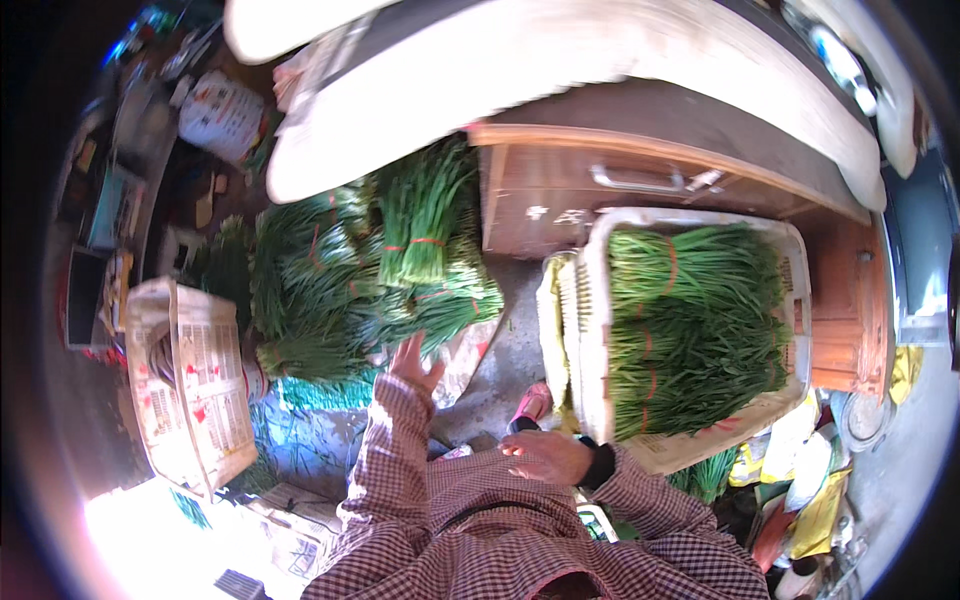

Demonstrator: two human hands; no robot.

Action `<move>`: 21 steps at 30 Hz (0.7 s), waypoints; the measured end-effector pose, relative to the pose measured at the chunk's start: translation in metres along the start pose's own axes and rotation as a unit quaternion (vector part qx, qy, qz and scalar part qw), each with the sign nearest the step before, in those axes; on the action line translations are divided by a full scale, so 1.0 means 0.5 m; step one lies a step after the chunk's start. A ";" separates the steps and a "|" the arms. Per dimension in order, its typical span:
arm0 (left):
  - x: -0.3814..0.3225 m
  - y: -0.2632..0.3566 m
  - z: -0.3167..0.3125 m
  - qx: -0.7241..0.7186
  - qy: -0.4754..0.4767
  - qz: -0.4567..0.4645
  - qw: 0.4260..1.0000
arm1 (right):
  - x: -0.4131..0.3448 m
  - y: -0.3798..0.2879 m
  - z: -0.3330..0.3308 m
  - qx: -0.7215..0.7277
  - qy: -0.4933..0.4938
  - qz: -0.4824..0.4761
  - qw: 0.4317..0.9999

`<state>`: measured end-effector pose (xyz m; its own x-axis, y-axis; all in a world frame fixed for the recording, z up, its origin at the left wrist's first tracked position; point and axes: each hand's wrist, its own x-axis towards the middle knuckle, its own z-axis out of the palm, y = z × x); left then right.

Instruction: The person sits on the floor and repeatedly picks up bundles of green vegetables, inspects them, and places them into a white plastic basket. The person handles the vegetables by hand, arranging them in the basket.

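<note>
My left hand (pixel 415 364) reaches forward with its fingers apart, at the near edge of a pile of green leafy bundles (pixel 311 262) tied with red bands; whether it touches them I cannot tell. One upright pair of bundles (pixel 424 217) leans at the back of the pile. In front of my body is my right hand (pixel 551 456), palm inward and fingers loosely extended, holding nothing visible. To the right, a white plastic crate (pixel 801 300) holds several banded green bundles (pixel 697 322) laid in rows.
Behind the white crate stands a wooden cabinet (pixel 547 184) with a metal handle. An empty-looking white basket (pixel 191 382) stands at the left. Yellow and white bags (pixel 817 517) lie at the lower right. A large white blurred object (pixel 465 82) crosses the top.
</note>
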<state>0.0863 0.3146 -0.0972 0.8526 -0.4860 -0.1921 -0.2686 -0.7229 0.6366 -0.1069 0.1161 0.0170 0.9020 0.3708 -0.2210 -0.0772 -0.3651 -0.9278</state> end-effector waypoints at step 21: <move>-0.301 -0.503 -0.049 -0.117 -0.204 -0.158 0.959 | -0.264 0.326 -0.622 -0.204 0.546 0.331 0.743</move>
<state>0.0365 0.5816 -0.2100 0.6154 -0.4472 -0.6491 0.1229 -0.7590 0.6394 -0.1065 -0.2581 -0.0114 0.5481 -0.8364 -0.0065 -0.7223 -0.4693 -0.5080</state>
